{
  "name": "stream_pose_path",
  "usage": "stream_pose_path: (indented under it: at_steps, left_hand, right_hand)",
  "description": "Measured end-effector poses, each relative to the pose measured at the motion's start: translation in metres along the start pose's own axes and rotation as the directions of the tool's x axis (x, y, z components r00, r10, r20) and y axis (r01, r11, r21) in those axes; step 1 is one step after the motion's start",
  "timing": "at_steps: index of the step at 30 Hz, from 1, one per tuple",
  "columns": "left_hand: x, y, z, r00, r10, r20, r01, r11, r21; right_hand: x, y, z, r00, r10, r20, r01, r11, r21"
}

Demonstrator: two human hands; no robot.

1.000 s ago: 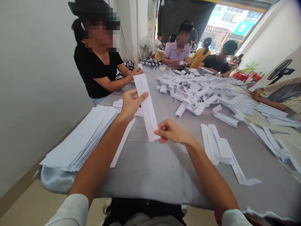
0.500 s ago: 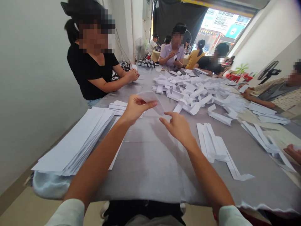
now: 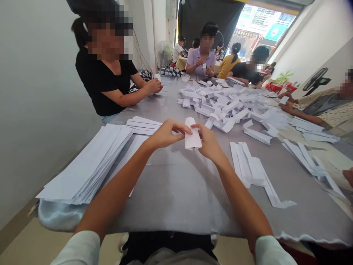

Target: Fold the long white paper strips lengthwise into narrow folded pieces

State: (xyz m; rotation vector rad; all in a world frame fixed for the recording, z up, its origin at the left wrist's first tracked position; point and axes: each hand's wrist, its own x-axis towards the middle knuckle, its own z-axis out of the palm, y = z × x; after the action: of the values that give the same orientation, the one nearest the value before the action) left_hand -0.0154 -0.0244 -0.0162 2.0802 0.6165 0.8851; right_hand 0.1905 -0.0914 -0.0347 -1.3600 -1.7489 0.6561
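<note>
Between my two hands, above the grey cloth-covered table [image 3: 171, 184], is a folded piece of white paper [image 3: 193, 139], narrow and standing upright with an opening at its lower end. My left hand [image 3: 171, 133] grips its left side, thumb and fingers closed on it. From the other side my right hand [image 3: 208, 141] holds its right edge, the index finger bent over the front face. Left of my hands lies a stack of long white paper sheets [image 3: 88, 165], with more white strips [image 3: 143, 125] just behind it.
A large heap of folded white paper pieces [image 3: 226, 105] covers the table's far middle. Several folded strips [image 3: 249, 165] lie right of my right arm. A person in black [image 3: 107, 81] sits at the left edge, and others work around the far and right sides.
The paper has turned from a slanted, blurred sheet to an upright folded piece. My right hand, earlier with fingers apart beside it, now grips it; my left hand moved right.
</note>
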Motion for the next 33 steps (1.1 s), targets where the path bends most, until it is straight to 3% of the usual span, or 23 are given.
stream_pose_path:
  at_steps: [2,5,9,12,15,18,21,28,33]
  left_hand:
    - [0.0,-0.008,-0.001,0.996,-0.049,0.074,0.046,0.998,0.042]
    - [-0.002,-0.019,-0.004,0.97,-0.165,0.178,0.146,0.983,0.114]
    - [-0.005,-0.026,-0.004,0.872,-0.331,0.361,0.255,0.936,0.243]
    - [-0.006,-0.026,0.0,0.782,-0.432,0.45,0.302,0.893,0.333]
    - [-0.007,-0.028,0.001,0.721,-0.477,0.503,0.329,0.874,0.356]
    - [-0.007,-0.035,0.0,0.702,-0.537,0.469,0.377,0.838,0.396]
    - [-0.007,-0.042,-0.001,0.709,-0.572,0.412,0.407,0.81,0.423]
    - [-0.006,-0.052,-0.003,0.682,-0.665,0.304,0.428,0.7,0.571]
    - [-0.007,-0.062,-0.003,0.705,-0.682,0.195,0.438,0.634,0.637]
  right_hand:
    - [0.002,0.01,-0.002,0.99,0.01,0.138,0.002,0.996,-0.089]
    - [0.003,0.02,-0.002,0.939,0.026,0.344,0.05,0.976,-0.213]
    - [-0.001,0.017,-0.001,0.809,0.206,0.551,0.067,0.899,-0.434]
    - [-0.005,0.008,0.002,0.714,0.376,0.59,0.026,0.828,-0.56]
    - [-0.006,0.004,0.01,0.717,0.385,0.581,0.032,0.814,-0.579]
    - [-0.005,0.007,0.022,0.738,0.352,0.576,0.048,0.824,-0.564]
    - [-0.005,0.009,0.033,0.738,0.355,0.573,0.038,0.827,-0.561]
    - [-0.012,0.006,0.058,0.704,0.357,0.614,0.044,0.841,-0.54]
    - [-0.018,0.0,0.066,0.654,0.333,0.679,0.096,0.854,-0.511]
